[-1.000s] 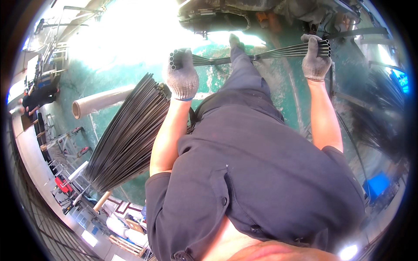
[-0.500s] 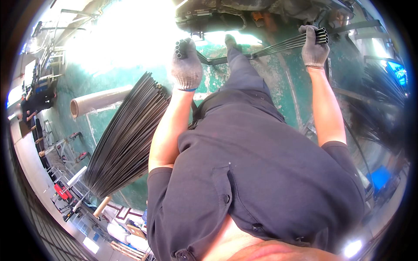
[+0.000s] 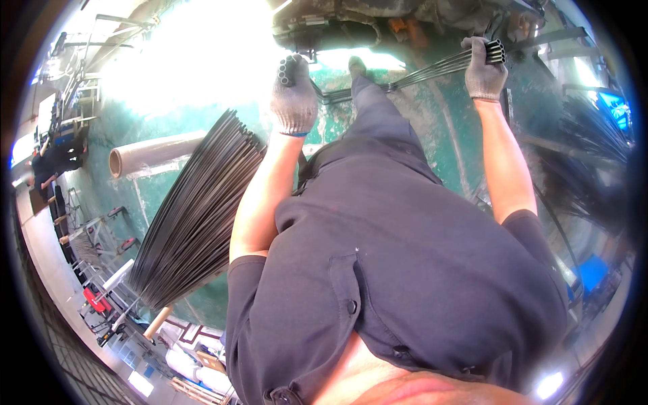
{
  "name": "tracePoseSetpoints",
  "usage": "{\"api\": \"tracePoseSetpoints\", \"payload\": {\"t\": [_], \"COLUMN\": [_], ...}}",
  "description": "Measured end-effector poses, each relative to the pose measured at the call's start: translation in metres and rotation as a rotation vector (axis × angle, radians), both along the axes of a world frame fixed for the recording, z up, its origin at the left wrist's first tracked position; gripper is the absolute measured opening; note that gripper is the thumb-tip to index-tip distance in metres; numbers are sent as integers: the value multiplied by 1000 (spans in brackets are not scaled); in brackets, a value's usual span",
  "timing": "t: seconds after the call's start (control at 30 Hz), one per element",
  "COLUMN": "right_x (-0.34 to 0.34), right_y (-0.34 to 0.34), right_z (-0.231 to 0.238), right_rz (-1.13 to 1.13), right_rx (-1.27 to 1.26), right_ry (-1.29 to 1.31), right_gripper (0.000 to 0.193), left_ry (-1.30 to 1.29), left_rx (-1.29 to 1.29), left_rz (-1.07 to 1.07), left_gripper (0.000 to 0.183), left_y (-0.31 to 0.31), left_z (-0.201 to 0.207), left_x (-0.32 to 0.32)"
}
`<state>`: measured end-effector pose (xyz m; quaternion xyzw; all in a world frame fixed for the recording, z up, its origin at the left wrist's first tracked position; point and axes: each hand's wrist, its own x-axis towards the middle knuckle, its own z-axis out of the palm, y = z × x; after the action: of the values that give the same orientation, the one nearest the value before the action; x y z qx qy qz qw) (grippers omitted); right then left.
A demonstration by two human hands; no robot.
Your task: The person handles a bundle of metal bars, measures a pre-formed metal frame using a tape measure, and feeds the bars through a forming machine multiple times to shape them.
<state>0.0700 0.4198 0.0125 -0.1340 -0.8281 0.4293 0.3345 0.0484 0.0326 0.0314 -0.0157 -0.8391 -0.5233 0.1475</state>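
Observation:
Both my hands wear grey knit gloves and grip one bundle of thin metal tubes (image 3: 432, 73), held crosswise in front of me. My left hand (image 3: 294, 102) is wrapped round the left end, where the round open tube mouths cluster beside the fingers. Round the other end my right hand (image 3: 484, 74) is closed, with the tube mouths sticking out past it to the right. Between the hands the tubes dip and show bends. To the left of my left forearm lies a large fanned stack of dark rods or tubes (image 3: 196, 209).
A brown cardboard-like roll (image 3: 155, 154) lies on the worn green floor (image 3: 439, 135) beyond the stack. Dark machinery (image 3: 391, 30) spans the far side. More thin dark rods (image 3: 587, 148) and a blue object (image 3: 592, 273) are at the right. A person in dark clothes (image 3: 61, 158) is far left.
My left hand has shifted slightly to the right and away from me with its tube end. The right hand has moved a little farther away and left. Both still hold the bundle.

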Motion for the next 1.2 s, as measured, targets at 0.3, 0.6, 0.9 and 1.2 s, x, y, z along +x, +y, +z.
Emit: {"api": "tracePoseSetpoints", "payload": {"t": [0.3,0.6,0.9,1.2], "right_x": [9,-3,-19,-22], "right_y": [-1,-5,-2,-8], "right_z": [-3,4,-1,6], "right_rz": [-18,-26,5,-28], "right_rx": [-94,-97,-67,-45], "right_ry": [19,-45,6,-19], "right_gripper": [26,29,27,28], "left_ry": [-11,-18,-31,86], "left_rx": [3,108,106,95], "left_rz": [-28,-20,13,18], "left_gripper": [13,12,13,11], "left_y": [1,-6,-3,-4], "left_z": [9,-3,5,-12], "left_x": [11,2,-5,-7]}}
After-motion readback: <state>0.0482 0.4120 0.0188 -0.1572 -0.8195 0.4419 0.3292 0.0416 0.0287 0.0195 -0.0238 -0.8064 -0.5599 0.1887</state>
